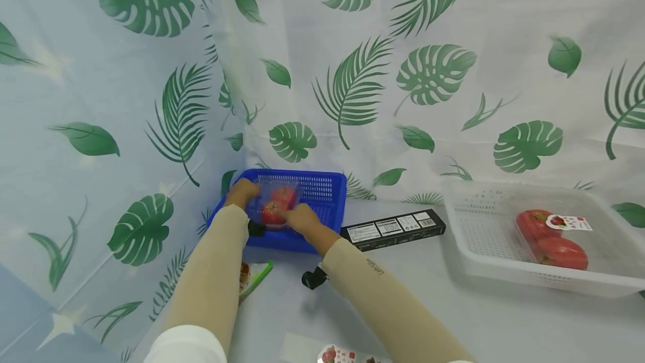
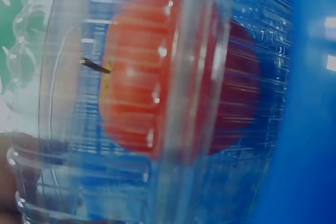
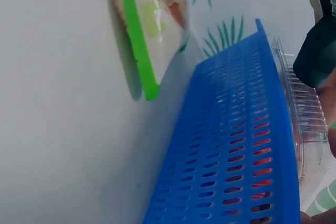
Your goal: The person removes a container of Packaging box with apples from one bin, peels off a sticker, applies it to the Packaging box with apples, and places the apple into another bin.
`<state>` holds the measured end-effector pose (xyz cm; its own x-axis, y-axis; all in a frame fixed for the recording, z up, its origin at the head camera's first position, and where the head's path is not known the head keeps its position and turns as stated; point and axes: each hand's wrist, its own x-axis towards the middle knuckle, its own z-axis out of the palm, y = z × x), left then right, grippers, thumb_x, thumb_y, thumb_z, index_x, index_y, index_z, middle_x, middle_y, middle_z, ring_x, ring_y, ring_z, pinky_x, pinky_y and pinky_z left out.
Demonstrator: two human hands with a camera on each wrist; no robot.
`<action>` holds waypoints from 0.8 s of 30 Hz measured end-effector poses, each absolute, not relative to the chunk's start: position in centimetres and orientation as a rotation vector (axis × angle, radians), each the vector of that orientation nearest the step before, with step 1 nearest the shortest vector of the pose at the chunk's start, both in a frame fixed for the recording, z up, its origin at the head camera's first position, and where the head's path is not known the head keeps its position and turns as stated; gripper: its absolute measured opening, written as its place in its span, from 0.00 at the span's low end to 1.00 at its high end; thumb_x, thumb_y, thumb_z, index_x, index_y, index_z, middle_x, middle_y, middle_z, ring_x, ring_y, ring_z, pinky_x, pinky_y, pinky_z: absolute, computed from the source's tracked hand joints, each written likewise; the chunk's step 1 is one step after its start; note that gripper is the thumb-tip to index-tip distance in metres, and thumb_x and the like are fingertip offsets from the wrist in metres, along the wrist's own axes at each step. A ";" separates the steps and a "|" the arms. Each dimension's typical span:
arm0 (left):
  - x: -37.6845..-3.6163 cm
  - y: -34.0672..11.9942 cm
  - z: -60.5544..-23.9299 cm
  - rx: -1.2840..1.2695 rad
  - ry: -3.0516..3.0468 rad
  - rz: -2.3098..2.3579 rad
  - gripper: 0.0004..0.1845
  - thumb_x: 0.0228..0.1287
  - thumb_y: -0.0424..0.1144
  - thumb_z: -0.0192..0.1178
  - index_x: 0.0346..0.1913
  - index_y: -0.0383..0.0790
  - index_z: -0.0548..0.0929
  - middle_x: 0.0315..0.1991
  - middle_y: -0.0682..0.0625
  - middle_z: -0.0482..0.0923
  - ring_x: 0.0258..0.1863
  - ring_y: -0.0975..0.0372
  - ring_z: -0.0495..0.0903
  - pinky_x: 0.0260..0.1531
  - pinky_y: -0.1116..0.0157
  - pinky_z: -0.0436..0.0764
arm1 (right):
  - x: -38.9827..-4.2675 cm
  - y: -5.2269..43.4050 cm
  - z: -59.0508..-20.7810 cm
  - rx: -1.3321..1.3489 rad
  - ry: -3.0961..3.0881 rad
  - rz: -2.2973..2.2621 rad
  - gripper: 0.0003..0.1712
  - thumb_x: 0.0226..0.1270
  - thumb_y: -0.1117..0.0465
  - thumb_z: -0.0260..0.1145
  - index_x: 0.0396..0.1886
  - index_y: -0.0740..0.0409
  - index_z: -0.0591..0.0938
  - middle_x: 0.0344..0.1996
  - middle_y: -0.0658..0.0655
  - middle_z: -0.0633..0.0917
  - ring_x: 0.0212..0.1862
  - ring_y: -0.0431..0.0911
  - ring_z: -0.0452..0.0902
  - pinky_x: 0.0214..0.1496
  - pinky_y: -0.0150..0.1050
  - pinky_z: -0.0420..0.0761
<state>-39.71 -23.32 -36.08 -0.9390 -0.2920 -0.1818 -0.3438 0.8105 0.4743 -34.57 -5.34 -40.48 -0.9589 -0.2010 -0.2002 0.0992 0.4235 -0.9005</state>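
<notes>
Where the leaf-patterned cloth (image 1: 85,184) closes off the left and far sides, a person in pale sleeves stretches both arms over a light table (image 1: 453,324). At the left, the left hand (image 1: 243,192) grips the left side of a clear plastic box (image 1: 262,192), its fingers mostly hidden. Nearer than that hand, a printed bag (image 1: 247,278) with a bright green edge lies partly behind the left forearm. The box, tilted, sits within the outline of a blue slotted basket (image 1: 330,206), some of its plastic standing above the rim; two red fruits (image 1: 274,214) show inside it. On its right side the right hand (image 1: 304,219) is clamped, thumb along the near edge. At the near edge of the view are printed labels (image 1: 335,354), partly cut off. Just right of the blue basket lies a long black carton (image 1: 395,229), and farther right stands a white basket (image 1: 504,266), holding a labelled pack of red fruit (image 1: 556,248).
</notes>
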 end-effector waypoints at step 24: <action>-40.4 -24.3 -32.8 -0.418 2.365 1.249 0.43 0.57 0.61 0.51 0.67 0.39 0.49 0.49 0.39 0.64 0.38 0.54 0.70 0.31 0.61 0.75 | -33.3 0.2 -37.1 -0.206 2.300 -1.666 0.33 0.49 0.37 0.63 0.42 0.60 0.69 0.42 0.53 0.73 0.44 0.48 0.69 0.40 0.43 0.76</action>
